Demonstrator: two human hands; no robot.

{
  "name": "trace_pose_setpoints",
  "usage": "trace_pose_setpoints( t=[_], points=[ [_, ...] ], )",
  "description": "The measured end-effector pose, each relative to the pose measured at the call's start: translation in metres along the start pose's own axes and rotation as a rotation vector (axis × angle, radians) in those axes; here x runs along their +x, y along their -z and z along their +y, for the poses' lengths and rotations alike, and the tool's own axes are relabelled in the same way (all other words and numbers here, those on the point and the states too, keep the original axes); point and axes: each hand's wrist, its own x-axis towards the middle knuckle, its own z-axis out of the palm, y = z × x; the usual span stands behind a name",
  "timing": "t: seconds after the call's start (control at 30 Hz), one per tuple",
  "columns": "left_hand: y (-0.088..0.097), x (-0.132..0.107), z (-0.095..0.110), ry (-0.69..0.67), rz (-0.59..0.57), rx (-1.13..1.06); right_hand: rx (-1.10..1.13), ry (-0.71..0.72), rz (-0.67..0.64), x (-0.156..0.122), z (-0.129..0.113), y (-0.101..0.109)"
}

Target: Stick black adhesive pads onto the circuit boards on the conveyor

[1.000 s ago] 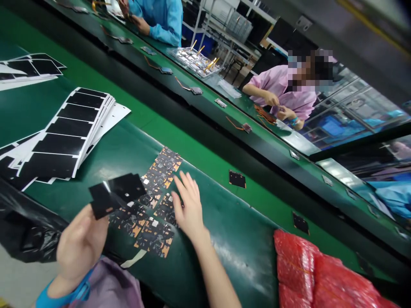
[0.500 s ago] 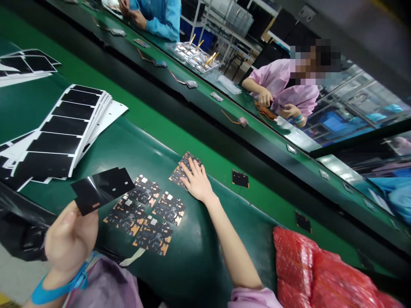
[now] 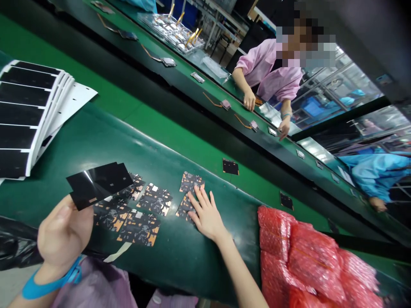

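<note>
My left hand (image 3: 66,233), with a blue wristband, pinches the lower corner of a glossy black film piece (image 3: 99,183) with a stepped outline. The film hangs tilted above the green mat and partly covers the circuit boards behind it. Flat on the mat lie several black circuit boards with copper-coloured pads, among them a near board (image 3: 138,227) and another board (image 3: 156,199). With fingers spread, my right hand (image 3: 208,216) rests on the edges of two more boards, a far board (image 3: 190,181) and a closer one (image 3: 183,208), partly hidden by the fingers.
Stacked white sheets with black film pieces (image 3: 28,98) lie at left. Red bubble-wrap bundles (image 3: 314,256) stand at right. Beyond the mat runs a green conveyor (image 3: 180,132) carrying dark boards (image 3: 230,167). Across it, a co-worker in pink (image 3: 269,64) has both hands over the line.
The view has shifted. My right hand has come nearer to me over the mat, and a second board now shows under its fingers. My left hand keeps hold of the black film.
</note>
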Motion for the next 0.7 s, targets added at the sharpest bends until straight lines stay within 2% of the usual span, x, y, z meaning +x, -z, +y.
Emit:
trace_pose_setpoints(
  t=[0.17, 0.27, 0.33, 0.4, 0.47, 0.53, 0.6, 0.63, 0.7],
  points=[
    [-0.003, -0.002, -0.004, -0.056, -0.063, -0.009, 0.059, -0.023, 0.034, -0.061, -0.044, -0.017],
    [-0.001, -0.007, -0.010, -0.103, -0.176, 0.059, 0.112, -0.054, 0.078, -0.073, -0.064, -0.024],
    [0.001, -0.012, -0.017, -0.108, -0.296, 0.147, 0.193, -0.059, 0.134, -0.070, -0.072, -0.024],
    [0.002, -0.017, -0.024, -0.094, -0.445, 0.223, 0.371, -0.109, 0.260, -0.061, -0.079, -0.020],
    [0.001, -0.021, -0.029, -0.095, -0.604, 0.271, 0.689, -0.208, 0.437, -0.051, -0.087, -0.011],
    [0.000, -0.022, -0.028, -0.127, -0.746, 0.304, 1.074, -0.280, 0.558, -0.041, -0.095, 0.000],
    [-0.003, -0.021, -0.022, -0.178, -0.904, 0.351, 1.362, -0.321, 0.570, -0.033, -0.103, 0.011],
    [-0.004, -0.020, -0.017, -0.207, -1.003, 0.386, 1.432, -0.355, 0.551, -0.031, -0.107, 0.016],
    [-0.006, -0.018, -0.007, -0.274, -1.189, 0.465, 1.413, -0.453, 0.531, -0.030, -0.113, 0.021]
  ],
)
